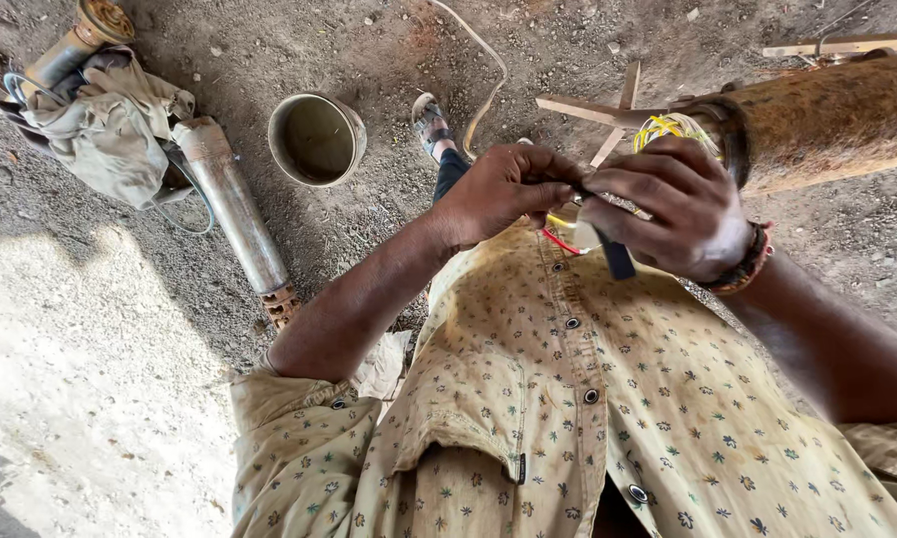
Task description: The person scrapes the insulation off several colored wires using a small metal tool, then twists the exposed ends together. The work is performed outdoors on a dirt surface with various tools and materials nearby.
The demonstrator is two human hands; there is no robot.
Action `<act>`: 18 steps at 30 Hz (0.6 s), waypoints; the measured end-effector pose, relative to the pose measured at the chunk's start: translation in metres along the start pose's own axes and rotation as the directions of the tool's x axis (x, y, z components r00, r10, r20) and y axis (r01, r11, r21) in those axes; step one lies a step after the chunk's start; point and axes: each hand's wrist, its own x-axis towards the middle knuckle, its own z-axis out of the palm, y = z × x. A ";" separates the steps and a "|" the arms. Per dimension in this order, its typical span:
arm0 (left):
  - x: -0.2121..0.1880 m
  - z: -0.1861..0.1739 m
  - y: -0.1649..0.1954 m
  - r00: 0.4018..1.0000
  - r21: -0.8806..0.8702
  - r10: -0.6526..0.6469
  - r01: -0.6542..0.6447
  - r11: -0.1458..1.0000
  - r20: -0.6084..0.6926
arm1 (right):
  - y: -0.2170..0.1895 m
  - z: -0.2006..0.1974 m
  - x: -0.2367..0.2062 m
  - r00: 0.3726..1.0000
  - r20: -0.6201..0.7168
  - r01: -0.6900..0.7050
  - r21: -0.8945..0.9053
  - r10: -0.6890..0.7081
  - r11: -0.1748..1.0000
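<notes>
Head view, looking down the chest over a yellow patterned shirt (608, 418).

Left hand (498, 189): fingers curled, grip pinched on the near end of a thin dark strip (613, 249), probably tape or a flat tool; which one cannot be told. Right hand (668, 204): grip clenched around the same strip and over a small bundle where a red wire (560, 241) shows just under the knuckles. The two grips touch, strip between them, held close to the chest.

Just beyond the right grip: a coil of yellow wire (671, 128) at the end of a rusty cylinder (837, 120).

Well to the left of the left grip, on the dirt floor (369, 40): an empty metal bowl (317, 139), a steel submersible pump body (234, 204), a crumpled cloth (110, 125).

Judgement: strip and wire look light, thin and flexible and would slip from a loose hold. Best taken by fingertip pinch close to the joint, with the free end kept taut.
</notes>
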 end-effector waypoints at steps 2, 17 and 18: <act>-0.003 0.006 0.004 0.999 0.078 0.038 -0.036 0.996 -0.024 | 0.002 0.001 -0.003 0.978 -0.015 -0.204 0.097 0.206 0.974; 0.004 0.038 -0.017 0.662 0.793 0.739 -0.383 0.474 -0.123 | 0.030 0.001 0.021 0.472 0.631 -0.797 0.007 0.616 0.603; 0.002 0.034 -0.017 0.735 0.698 0.654 -0.373 0.611 -0.180 | 0.028 0.000 0.020 0.554 0.596 -0.759 0.075 0.581 0.647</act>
